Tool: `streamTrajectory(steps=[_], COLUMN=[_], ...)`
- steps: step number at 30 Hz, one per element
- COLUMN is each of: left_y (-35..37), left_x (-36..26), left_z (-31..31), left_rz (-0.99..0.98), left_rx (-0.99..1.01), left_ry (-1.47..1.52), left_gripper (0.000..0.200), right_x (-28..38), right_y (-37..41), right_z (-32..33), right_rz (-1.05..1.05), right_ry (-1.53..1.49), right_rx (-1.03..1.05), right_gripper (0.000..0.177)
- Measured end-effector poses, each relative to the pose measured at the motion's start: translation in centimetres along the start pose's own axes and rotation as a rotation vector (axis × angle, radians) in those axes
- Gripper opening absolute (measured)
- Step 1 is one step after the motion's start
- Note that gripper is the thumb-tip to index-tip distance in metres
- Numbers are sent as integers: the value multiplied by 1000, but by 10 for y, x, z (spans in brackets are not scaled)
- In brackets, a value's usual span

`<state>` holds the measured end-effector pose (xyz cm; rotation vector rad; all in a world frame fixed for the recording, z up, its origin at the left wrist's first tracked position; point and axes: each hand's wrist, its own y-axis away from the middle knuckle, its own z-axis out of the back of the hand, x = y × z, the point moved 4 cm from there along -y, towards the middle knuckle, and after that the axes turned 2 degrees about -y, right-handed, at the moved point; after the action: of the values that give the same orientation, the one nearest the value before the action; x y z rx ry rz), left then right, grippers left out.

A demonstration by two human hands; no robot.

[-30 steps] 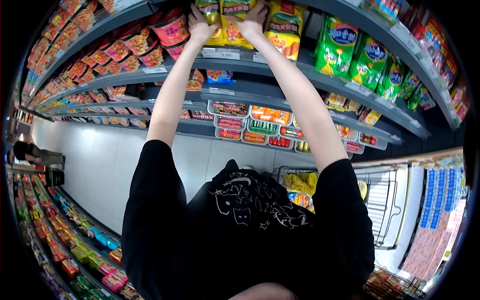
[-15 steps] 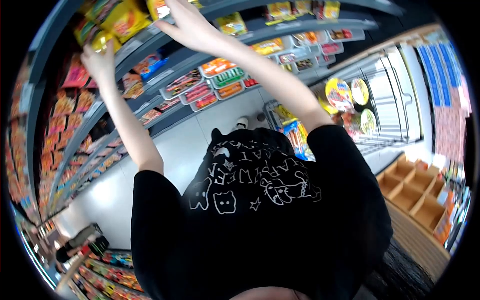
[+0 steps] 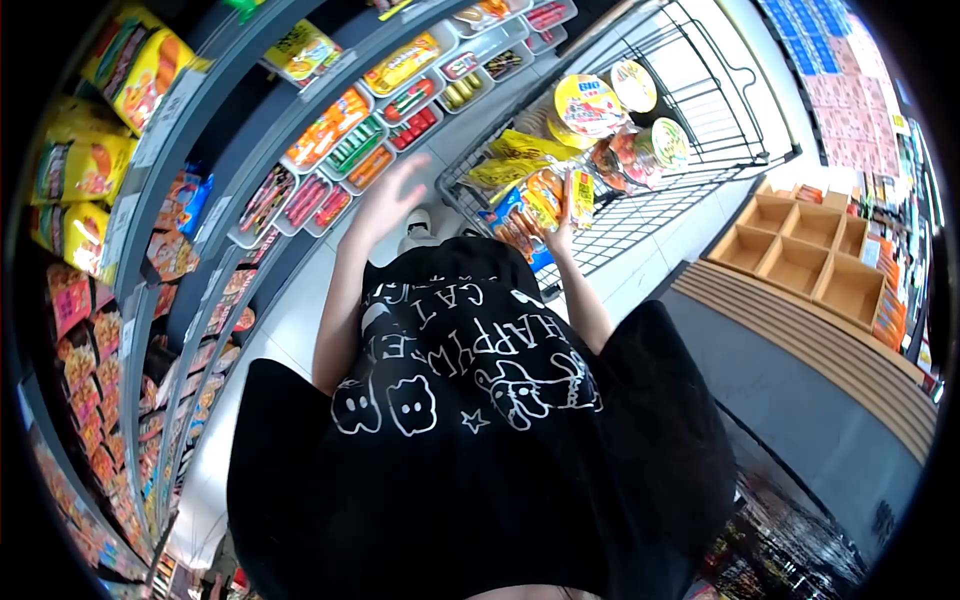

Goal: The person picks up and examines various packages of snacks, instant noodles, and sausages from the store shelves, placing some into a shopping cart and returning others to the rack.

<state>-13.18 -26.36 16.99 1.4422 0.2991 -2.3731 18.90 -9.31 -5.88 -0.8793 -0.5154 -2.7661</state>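
My right hand (image 3: 563, 235) is closed around a yellow snack packet (image 3: 579, 198), held upright over the near end of a wire shopping cart (image 3: 620, 218). Just beside that packet lies a blue-and-orange snack pack (image 3: 524, 208) in the cart. A crumpled yellow bag (image 3: 515, 158) and large instant noodle cups (image 3: 588, 107) sit farther in. My left hand (image 3: 392, 200) is raised between the shelves and the cart, slightly blurred, its fingers apart and holding nothing. Closest to it are clear bins of wrapped sausage snacks (image 3: 368, 165).
Grey shelves (image 3: 215, 100) curve along the left, stocked with yellow snack bags (image 3: 85, 165) and other packets. On the right stands a wooden counter (image 3: 800, 320) topped by a divided wooden box (image 3: 795, 255). Blue and pink cartons (image 3: 845, 95) are stacked at the upper right.
Both hands have come down from the upper shelf. My right hand now holds the yellow packet over the cart; my left hand has left the yellow bags. The view has turned toward the cart.
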Motion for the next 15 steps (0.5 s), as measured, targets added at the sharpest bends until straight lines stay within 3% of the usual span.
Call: streamTrajectory(steps=[1,3,4,5,6,8,10,13,15], left_y=[-1,1,5,9,15,24,25,27,30], left_x=[5,20,34,49,60,70,74,73,69], left_z=[-23,-65,-86,-105,-119,-136,-146,-149,-147], left_rz=[104,35,29,23,-4,-28,4,112,150], left_rx=[227,384,463,540,584,683,670,698,696], left_ry=[12,-58,-124,-191,-338,-590,-657,-727,-682], left_gripper=[35,37,39,41,43,50,53,61,63], right_x=[-10,-54,-46,-105,-96,-99,-117,-79,-109], right_y=[4,7,12,-4,-4,-10,-26,-23,-39], right_z=[0,-12,-4,-34,-27,-22,-28,2,-13], right_rz=[-123,-442,-550,-749,-830,-966,-1055,-1131,-1187], right_ry=[69,-180,-396,-600,-786,-1101,-1451,-1537,-1686], right_rx=[39,46,-14,-57,-85,-134,-119,-150,-113], right_gripper=[51,55,45,38,40,43,46,50,52])
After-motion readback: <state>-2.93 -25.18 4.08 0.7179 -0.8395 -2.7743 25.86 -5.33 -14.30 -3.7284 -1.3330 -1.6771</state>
